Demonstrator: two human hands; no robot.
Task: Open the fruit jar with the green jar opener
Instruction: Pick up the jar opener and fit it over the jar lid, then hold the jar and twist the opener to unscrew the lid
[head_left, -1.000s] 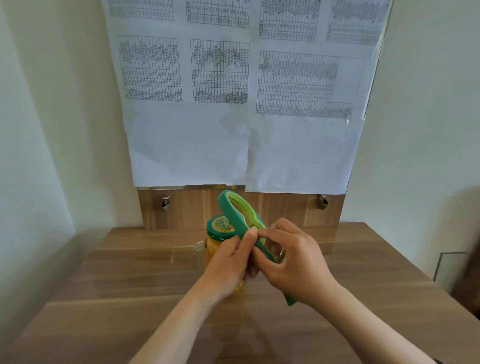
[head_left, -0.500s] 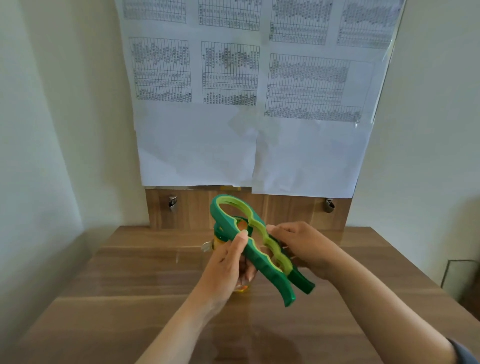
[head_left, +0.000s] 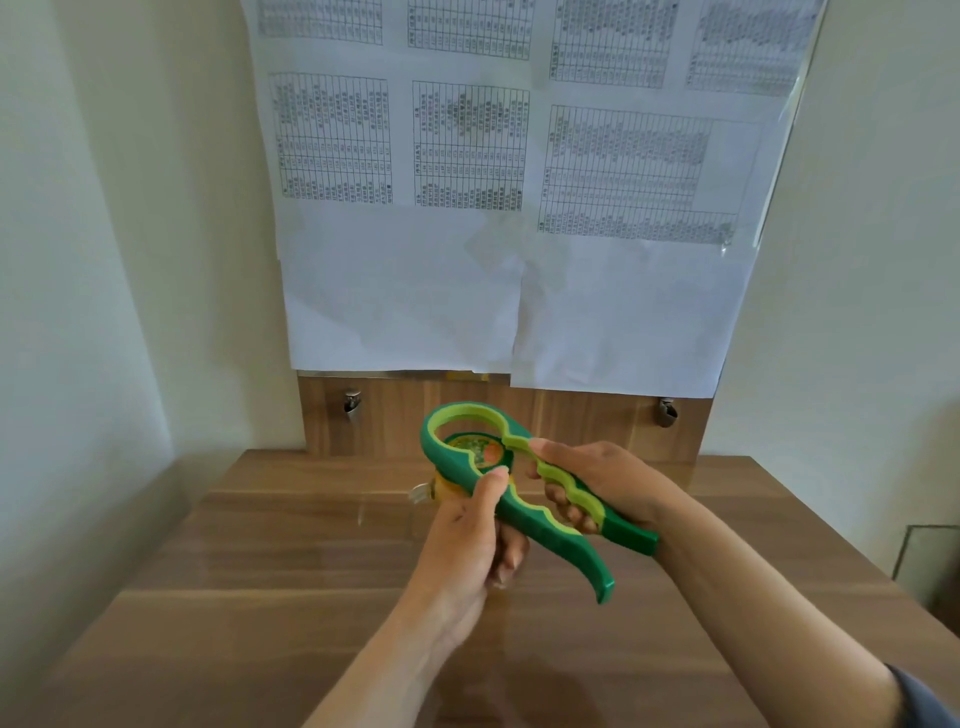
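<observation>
The green jar opener (head_left: 545, 535) has two long handles and a large ring at its far end. My left hand (head_left: 467, 540) grips the near handle, thumb on top. My right hand (head_left: 597, 483) holds the far handle, fingers curled through the wavy openings. The handles are spread apart. The fruit jar (head_left: 475, 451) stands on the wooden table (head_left: 260, 597) behind the opener. Its green patterned lid shows through the ring, which hovers over it. Most of the yellow jar body is hidden by the opener and my left hand.
Large printed paper sheets (head_left: 519, 208) hang on the wall behind the table. A wooden back panel (head_left: 395, 415) carries two metal fittings. White walls close in on the left and right. A dark floor area shows at far right (head_left: 924, 561).
The opener has tilted flatter and its handles have spread wider. Its ring has dropped over the jar lid. My right hand has shifted to the far handle.
</observation>
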